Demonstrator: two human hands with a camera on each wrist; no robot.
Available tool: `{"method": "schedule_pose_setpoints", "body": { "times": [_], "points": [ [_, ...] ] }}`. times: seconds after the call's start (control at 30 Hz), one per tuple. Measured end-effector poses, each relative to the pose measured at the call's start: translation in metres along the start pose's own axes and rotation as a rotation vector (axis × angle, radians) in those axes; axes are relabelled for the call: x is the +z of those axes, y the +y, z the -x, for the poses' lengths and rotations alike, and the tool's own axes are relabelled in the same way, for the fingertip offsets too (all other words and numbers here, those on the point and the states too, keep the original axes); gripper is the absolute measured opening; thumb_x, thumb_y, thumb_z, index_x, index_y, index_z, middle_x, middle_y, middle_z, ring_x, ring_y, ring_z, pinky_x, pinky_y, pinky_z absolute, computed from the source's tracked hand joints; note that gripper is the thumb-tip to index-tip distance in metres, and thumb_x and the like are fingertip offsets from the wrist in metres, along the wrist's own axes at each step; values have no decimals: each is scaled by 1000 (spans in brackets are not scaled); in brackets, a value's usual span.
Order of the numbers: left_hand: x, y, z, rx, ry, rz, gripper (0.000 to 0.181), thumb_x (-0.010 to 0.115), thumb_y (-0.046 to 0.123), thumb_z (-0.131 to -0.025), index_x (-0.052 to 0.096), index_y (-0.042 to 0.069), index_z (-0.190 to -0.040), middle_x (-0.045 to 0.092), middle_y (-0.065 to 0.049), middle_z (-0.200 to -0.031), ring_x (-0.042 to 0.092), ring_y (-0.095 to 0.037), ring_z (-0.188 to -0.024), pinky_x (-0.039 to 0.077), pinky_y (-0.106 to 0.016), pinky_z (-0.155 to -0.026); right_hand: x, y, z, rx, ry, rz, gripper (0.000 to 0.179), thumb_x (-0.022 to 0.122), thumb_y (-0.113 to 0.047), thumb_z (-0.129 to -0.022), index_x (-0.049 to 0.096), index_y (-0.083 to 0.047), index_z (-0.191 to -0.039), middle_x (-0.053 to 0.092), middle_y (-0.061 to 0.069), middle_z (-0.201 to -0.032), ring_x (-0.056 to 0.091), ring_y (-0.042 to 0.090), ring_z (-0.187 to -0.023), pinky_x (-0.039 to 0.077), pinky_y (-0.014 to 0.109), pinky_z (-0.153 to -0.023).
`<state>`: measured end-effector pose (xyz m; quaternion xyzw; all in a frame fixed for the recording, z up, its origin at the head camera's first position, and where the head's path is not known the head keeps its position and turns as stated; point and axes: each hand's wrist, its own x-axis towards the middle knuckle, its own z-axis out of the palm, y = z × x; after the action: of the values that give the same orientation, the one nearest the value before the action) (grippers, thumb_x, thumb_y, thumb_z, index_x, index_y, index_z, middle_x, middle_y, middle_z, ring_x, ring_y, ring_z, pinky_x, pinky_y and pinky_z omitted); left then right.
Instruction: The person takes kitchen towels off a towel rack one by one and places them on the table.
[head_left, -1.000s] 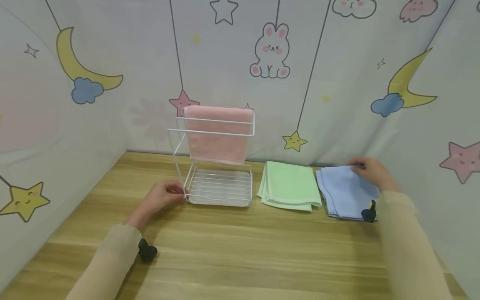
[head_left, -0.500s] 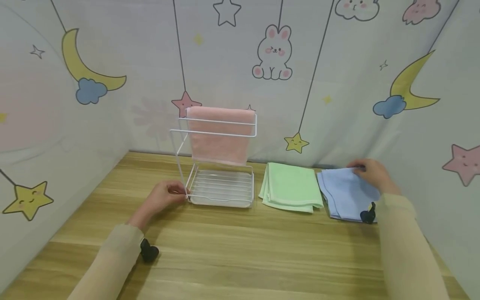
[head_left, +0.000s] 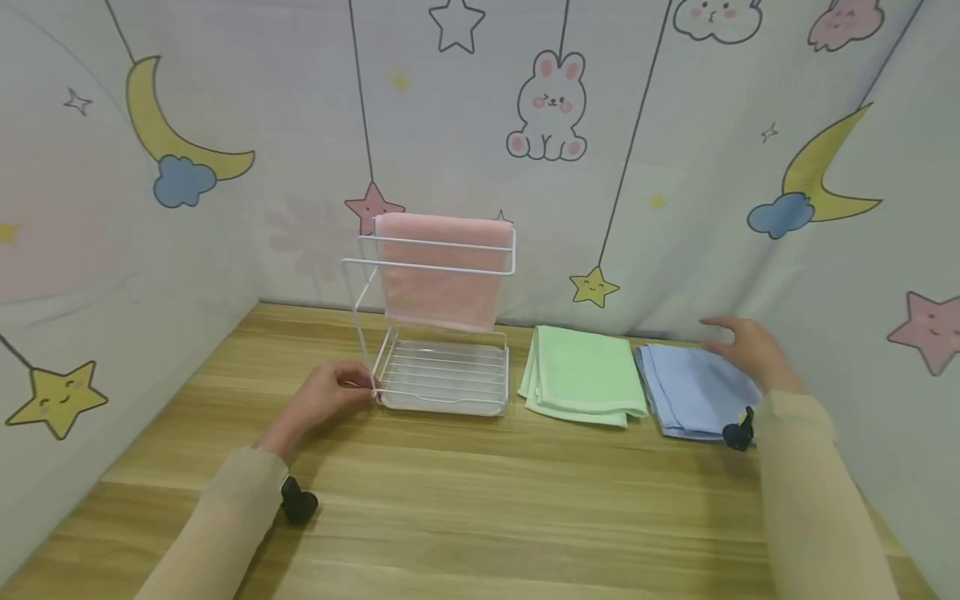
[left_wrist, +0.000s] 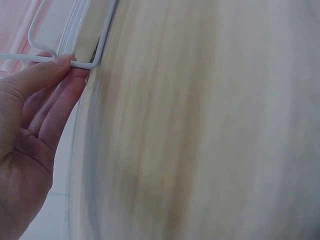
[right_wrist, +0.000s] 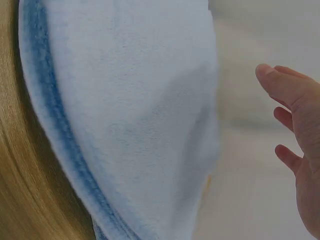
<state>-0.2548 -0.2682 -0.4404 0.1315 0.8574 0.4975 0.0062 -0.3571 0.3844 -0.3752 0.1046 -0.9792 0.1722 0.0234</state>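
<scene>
A white wire towel rack (head_left: 435, 268) stands upright at the back, with a pink towel (head_left: 444, 287) hung over its rear bar. My left hand (head_left: 330, 392) pinches the rack's lower front-left wire; the left wrist view shows thumb and fingertips on the white wire (left_wrist: 82, 65). To the far right lies a folded blue towel (head_left: 697, 392). Over its back edge hovers my right hand (head_left: 750, 354), thumb and fingers spread apart with nothing between them. In the right wrist view that hand (right_wrist: 300, 115) is apart from the blue towel (right_wrist: 135, 100).
A folded green towel (head_left: 588, 375) lies between the rack and the blue towel. Inside the rack's base sits a clear tray (head_left: 442, 379). Behind the wooden table (head_left: 480, 508) hangs a white curtain (head_left: 450, 125) with cartoon prints, close to the towels' back edges.
My right hand has let go of the blue towel's back edge, its thumb and fingers parting; that edge has dropped flatter. My left hand keeps its hold on the rack.
</scene>
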Motion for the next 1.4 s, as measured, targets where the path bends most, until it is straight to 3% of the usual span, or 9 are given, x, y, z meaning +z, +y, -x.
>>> {"method": "schedule_pose_setpoints", "body": {
  "times": [0.13, 0.33, 0.53, 1.0, 1.4],
  "points": [
    [0, -1, -1, 1, -1, 1, 14, 75, 4, -83, 71, -1, -95, 74, -21, -96, 68, -5, -78, 55, -18, -72, -3, -2, -2, 14, 0, -15, 62, 68, -30, -93, 46, -7, -145, 39, 30, -151, 35, 53, -136, 31, 70, -107],
    [0, -1, -1, 19, -2, -21, 13, 74, 3, -83, 71, -1, -95, 75, -19, -95, 69, -7, -78, 55, -18, -72, -8, -9, -3, -28, 36, -45, 66, 70, -26, -92, 41, -7, -149, 33, 27, -156, 29, 52, -141, 25, 70, -111],
    [0, -2, -1, -9, 1, -34, 11, 74, 3, -83, 71, 0, -93, 75, -16, -94, 69, -7, -79, 56, -19, -74, -18, -23, -9, -76, 86, -12, 65, 68, -29, -94, 41, -7, -148, 33, 26, -156, 30, 52, -140, 26, 70, -111],
    [-2, 0, -2, -8, -10, -25, 12, 74, 3, -84, 70, -2, -94, 74, -22, -99, 68, -6, -82, 55, -18, -73, -60, -96, -44, -198, 208, 26, 62, 70, -20, -92, 44, -8, -147, 36, 21, -157, 32, 46, -144, 27, 65, -115],
    [-2, -2, -2, 12, -14, -10, 13, 75, 3, -84, 70, -3, -95, 74, -22, -97, 69, -6, -80, 56, -19, -72, -88, -183, -76, -364, 275, 78, 62, 70, -20, -93, 44, -14, -148, 38, 13, -158, 33, 37, -147, 27, 56, -120]
  ]
}}
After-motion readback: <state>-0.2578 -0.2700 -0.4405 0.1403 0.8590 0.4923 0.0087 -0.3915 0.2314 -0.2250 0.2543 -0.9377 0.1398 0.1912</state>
